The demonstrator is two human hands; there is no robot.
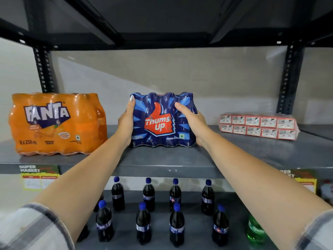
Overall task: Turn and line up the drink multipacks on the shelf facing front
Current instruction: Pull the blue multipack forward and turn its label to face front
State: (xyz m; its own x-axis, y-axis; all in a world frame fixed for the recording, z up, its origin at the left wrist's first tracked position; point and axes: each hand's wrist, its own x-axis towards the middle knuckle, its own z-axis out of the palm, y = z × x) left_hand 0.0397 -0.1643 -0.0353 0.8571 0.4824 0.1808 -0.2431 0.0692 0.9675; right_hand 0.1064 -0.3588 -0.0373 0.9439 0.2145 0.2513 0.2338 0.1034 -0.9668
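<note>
Left hand (127, 121) and right hand (191, 120) grip the blue Thums Up multipack (160, 121); logo faces front

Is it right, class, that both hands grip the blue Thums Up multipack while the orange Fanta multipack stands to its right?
Not quite. The head view shows the Fanta multipack to the left of the Thums Up multipack, not its right. The left hand and right hand do grip it.

The grey metal shelf (162, 161) carries three items: an orange shrink-wrapped Fanta multipack (55, 123) at left, a blue shrink-wrapped Thums Up multipack (160, 121) at centre with its label facing front, and a clear-wrapped bundle of red-and-white small cartons (258, 126) at right, all well apart.
</note>
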